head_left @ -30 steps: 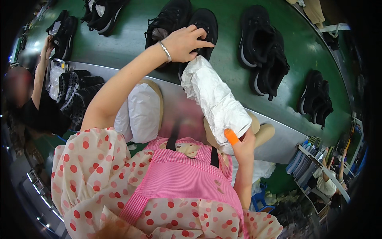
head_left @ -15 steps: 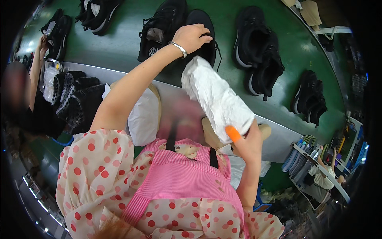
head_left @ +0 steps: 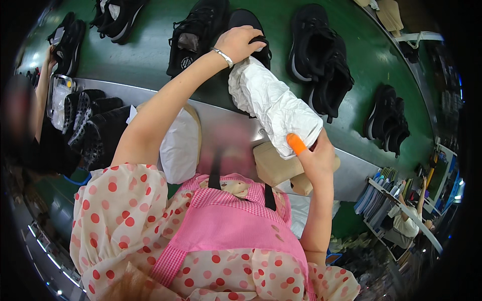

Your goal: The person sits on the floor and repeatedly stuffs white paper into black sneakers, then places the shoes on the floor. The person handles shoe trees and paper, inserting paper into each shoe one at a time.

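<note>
My left hand [head_left: 240, 44] is closed over the opening of a black sneaker [head_left: 244, 19], its fingertips curled at the shoe's upper. My right hand [head_left: 320, 156], with an orange cover on the thumb, grips the near end of a long bundle of crumpled white paper [head_left: 275, 103]. The bundle slants away from me, and its far end lies just below my left hand, at the heel of that sneaker. My arm and the paper hide part of the shoe. Left of it lies another black sneaker [head_left: 206, 17] with crumpled grey paper in its opening.
Several black shoe pairs [head_left: 321, 55] rest along the green surface [head_left: 145, 60] with its metal edge [head_left: 354, 163]. Nearer me are a white-wrapped form [head_left: 178, 150], beige blocks [head_left: 273, 163] and dark boots [head_left: 108, 133]. A co-worker's hand [head_left: 50, 55] touches shoes at far left.
My right hand has pushed the paper bundle slightly up and away, bringing its far end closer to my left hand and the sneaker. The shoes sit slightly farther left in view.
</note>
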Motion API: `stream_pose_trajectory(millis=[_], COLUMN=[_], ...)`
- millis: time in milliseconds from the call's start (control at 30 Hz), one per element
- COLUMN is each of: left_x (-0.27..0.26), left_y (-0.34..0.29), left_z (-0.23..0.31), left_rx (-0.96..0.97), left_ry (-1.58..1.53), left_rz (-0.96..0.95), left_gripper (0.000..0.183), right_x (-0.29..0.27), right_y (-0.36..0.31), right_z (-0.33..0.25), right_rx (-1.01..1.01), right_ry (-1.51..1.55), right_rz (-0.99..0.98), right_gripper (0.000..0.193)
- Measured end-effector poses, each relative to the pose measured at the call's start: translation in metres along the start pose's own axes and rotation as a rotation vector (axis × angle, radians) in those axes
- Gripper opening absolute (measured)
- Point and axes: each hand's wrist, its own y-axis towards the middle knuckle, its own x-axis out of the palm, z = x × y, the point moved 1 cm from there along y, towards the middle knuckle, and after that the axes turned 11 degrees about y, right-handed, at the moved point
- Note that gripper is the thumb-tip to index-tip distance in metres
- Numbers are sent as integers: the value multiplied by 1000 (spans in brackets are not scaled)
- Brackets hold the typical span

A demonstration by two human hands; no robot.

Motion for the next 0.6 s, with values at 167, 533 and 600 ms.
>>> stream_pose_trajectory(millis=[167, 533, 600], left_x=[-13, -4, 0], left_y=[-25, -37, -26], left_z=[-7, -21, -38], left_rx=[148, -234, -310], left_ry=[250, 249, 140], left_rz=[80, -75, -262], left_gripper=[33, 63, 68], right_x=[6, 46, 43], right_y=[0, 0, 6], right_z=[-40, -52, -56], right_rx=[-133, -262, -277], right_ry=[-470, -692, -691], right_rz=[6, 59, 49], right_gripper=[63, 56, 60])
